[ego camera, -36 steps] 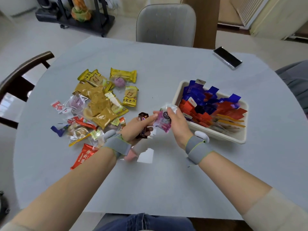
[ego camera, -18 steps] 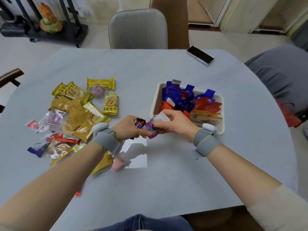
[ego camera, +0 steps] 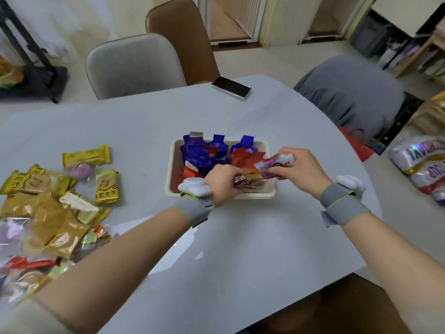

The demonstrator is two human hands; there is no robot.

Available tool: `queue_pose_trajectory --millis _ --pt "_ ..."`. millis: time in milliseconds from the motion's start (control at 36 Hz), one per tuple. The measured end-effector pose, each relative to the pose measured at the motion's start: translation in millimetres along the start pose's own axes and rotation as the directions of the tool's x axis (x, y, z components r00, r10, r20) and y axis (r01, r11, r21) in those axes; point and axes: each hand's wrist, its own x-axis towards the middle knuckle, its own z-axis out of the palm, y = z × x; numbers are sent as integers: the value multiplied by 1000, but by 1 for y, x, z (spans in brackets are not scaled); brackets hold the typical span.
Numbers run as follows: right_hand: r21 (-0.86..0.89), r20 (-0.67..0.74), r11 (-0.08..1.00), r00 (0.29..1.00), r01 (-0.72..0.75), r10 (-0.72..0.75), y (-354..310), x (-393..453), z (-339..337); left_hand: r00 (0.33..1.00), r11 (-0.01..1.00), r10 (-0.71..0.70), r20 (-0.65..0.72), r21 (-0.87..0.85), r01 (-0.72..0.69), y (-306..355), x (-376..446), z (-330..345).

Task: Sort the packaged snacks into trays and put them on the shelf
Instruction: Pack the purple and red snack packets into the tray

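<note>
A cream tray (ego camera: 171, 165) stands mid-table, holding several blue and red snack packets (ego camera: 204, 153). My left hand (ego camera: 222, 183) hovers over the tray's near edge and grips a small brown wrapped candy (ego camera: 239, 181). My right hand (ego camera: 298, 168) is over the tray's right end and pinches a pink-and-white snack packet (ego camera: 274, 166). A pile of loose yellow, gold and clear-wrapped snacks (ego camera: 55, 201) lies on the table to the left.
A phone (ego camera: 230, 87) lies at the table's far edge. A grey chair (ego camera: 132, 63) and a brown chair (ego camera: 183, 34) stand behind the table, a grey seat (ego camera: 349, 92) at right. Foil balloons (ego camera: 421, 165) lie on the floor at right.
Both hands have moved right from the table's middle to above the tray, each still holding its snack. The view has swung right.
</note>
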Motion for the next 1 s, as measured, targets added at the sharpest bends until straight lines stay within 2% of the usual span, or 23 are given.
queue_pose_trajectory --millis 83,139,222,361,472,611,778,917,1000 --pt "-90 -28 996 1000 -3 1 16 1 -11 993 982 19 114 184 -40 8 27 18" --pt "-153 -23 988 1000 6 -10 24 0 -14 983 977 0 183 209 -39 9 39 25" --pt "-182 13 983 1000 20 -18 31 -1 -13 981 977 -16 194 214 -26 8 49 26" --pt "-166 69 986 998 26 -14 41 3 -18 956 957 20 294 269 -103 1 66 21" --pt "-190 128 981 992 41 -16 43 5 -18 962 923 29 271 362 -130 -1 76 15" --pt "-308 197 945 979 109 -49 43 14 -13 981 917 -42 188 398 -37 1 95 6" --pt "-543 314 802 946 250 -82 26 32 4 982 915 -94 163 403 21 -2 106 6" --pt "-618 493 710 870 337 17 19 49 33 987 921 -120 106 382 71 -7 110 6" --pt "-666 547 664 828 340 124 19 57 52 984 924 -135 119 375 81 -6 112 6"
